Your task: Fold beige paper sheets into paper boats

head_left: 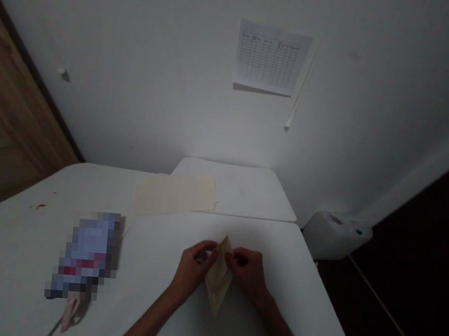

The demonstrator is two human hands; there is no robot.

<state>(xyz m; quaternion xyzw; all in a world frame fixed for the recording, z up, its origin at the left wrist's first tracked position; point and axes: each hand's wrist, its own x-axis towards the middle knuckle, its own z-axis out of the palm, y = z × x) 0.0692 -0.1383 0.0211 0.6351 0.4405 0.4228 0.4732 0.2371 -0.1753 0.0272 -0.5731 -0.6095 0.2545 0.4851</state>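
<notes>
A small folded piece of tan paper stands on edge over the white table, its point towards me. My left hand pinches its upper left side with curled fingers. My right hand pinches the upper right side in the same way. Both hands meet at the paper's top corner.
A cream manila folder lies flat at the back of the table. A blurred bluish object sits to the left, with a pinkish strap below it. A second white table abuts the wall. A white bin stands on the floor to the right.
</notes>
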